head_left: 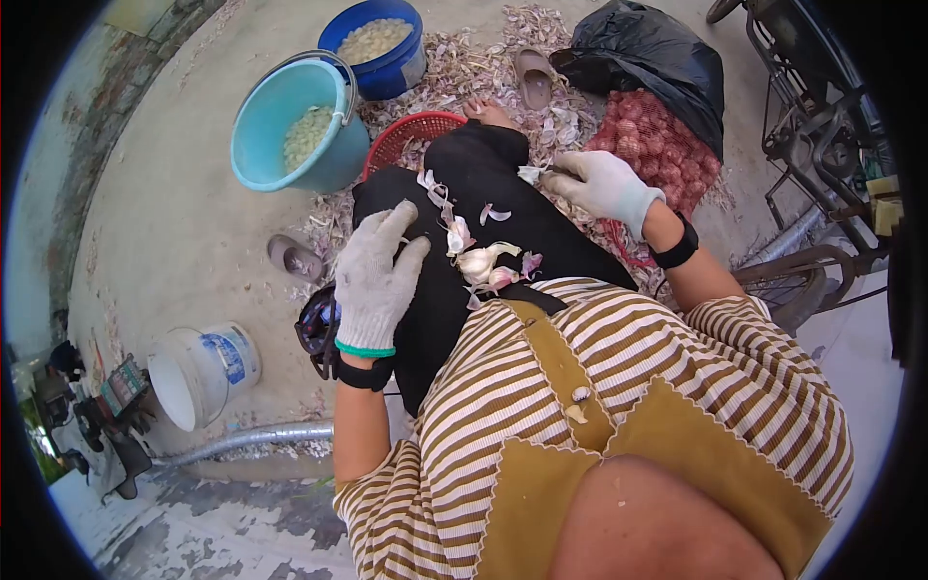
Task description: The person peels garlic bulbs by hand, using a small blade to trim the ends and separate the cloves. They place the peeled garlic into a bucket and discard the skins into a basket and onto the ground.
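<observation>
Both my hands wear white knitted gloves. My left hand (377,275) rests over my left thigh, its thumb and fingers apart with nothing plainly held. Past my right thigh, my right hand (607,188) has its fingers bent together, with a white piece of garlic skin (530,174) at their tips. A partly peeled garlic bulb (476,264) lies on my black-clad lap between the hands. Beside it are a pinkish clove (503,278) and loose skins (437,193). A red basket (387,145) stands beyond my knees, partly hidden by them.
A turquoise bucket (249,145) and a blue bucket (411,72) contain peeled cloves. A red net sack (657,145) of garlic sits under a black plastic bag (648,48). Slippers (533,79) lie among skins. A white bucket (227,362) lies left; a bicycle (812,145) stands right.
</observation>
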Demonstrator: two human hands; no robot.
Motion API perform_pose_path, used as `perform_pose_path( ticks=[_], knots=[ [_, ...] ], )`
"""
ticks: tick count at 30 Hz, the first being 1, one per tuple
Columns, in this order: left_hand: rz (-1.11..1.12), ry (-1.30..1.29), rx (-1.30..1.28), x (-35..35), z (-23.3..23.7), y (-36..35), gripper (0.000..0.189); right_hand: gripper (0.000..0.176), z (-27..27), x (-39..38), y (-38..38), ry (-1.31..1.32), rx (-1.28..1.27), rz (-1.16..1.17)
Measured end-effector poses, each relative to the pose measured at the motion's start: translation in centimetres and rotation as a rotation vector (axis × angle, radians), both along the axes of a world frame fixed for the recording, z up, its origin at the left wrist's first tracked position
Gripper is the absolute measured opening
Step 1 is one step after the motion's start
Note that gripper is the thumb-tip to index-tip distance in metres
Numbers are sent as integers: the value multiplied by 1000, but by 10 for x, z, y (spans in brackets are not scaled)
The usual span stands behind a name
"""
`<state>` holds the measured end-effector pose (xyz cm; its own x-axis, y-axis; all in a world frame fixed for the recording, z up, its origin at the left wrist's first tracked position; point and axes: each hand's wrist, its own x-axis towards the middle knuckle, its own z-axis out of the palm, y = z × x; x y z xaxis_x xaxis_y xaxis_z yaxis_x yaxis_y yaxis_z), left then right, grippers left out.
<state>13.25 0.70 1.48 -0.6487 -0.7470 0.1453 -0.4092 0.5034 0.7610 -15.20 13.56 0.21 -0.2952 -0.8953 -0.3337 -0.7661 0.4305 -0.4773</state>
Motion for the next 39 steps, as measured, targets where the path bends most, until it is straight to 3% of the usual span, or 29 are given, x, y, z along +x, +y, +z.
perform_pose_path(
  ticks=[2, 4, 7, 9, 12, 19, 21, 23, 24, 26, 29, 31, 32, 35, 39],
  knots=[
    [-270, -240, -329, -8, 13, 13, 37, 41, -9, -19, 6, 181, 104, -57],
    [-396, -262, -313, -19, 10, 28, 38, 40, -11, -22, 13, 92, 19, -136],
    [-415, -324, -311, -35, -4, 41, 35, 39, -11, -15, 14, -58, -8, -122],
    [-535, -522, -321, -44, -10, 38, 34, 41, -10, -5, 12, -98, 1, -112],
    [-627, -466, -320, -45, -19, 28, 33, 43, -10, 2, 12, -155, -30, -101],
    [-665, -543, -259, -41, -18, 30, 37, 38, -10, 3, 22, -403, -101, -198],
    [-527, -439, 55, -43, -12, 22, 49, 38, -10, 5, 24, -443, -142, -209],
    [-472, -411, 155, -42, -7, 17, 55, 30, -9, 9, 25, -720, -201, -329],
    [-410, -381, 258, -42, -6, 15, 62, 30, -6, 9, 25, -719, -204, -330],
    [-385, -289, 157, -39, -19, 15, 54, 43, 0, 11, 25, -835, -45, -395],
    [-331, -215, -28, -40, -18, 19, 47, 45, -2, 17, 24, -853, -26, -428],
    [-179, -128, -406, -41, -8, 23, 41, 46, -5, 17, 25, -823, -18, -428],
    [-182, -130, -406, -39, -1, 27, 41, 48, -8, 17, 25, -792, -11, -428],
    [-514, -340, -358, -43, 19, 51, 43, 48, -23, 12, 24, -764, -42, -424],
    [-554, -425, -397, -46, -7, 55, 45, 48, -12, 13, 26, -700, -61, -393]
  ],
)
